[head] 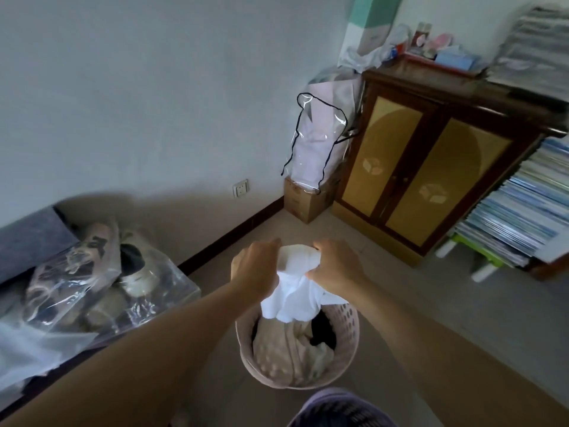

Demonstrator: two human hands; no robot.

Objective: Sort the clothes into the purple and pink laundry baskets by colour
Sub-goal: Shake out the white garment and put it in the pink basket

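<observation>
Both hands, left hand point(257, 266) and right hand point(335, 268), fingers clamped on white garment point(295, 294) above pink basket point(349, 331).

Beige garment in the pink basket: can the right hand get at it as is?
Probably not yet: both hands, left and right, grip the white garment, which hangs over the beige garment in the pink basket.

The room is dim and flat, lit softly from the right, so the wall point(154, 87) reads grey-blue and a broad shadow spreads along its base at the left. The white garment point(295, 291) is the brightest patch, nearly blown out, and glare streaks the clear plastic bags point(77, 272). Wide-angle distortion bends the cabinet point(431, 167) and the stacked papers point(523, 217), and the edges look smeared.
</observation>
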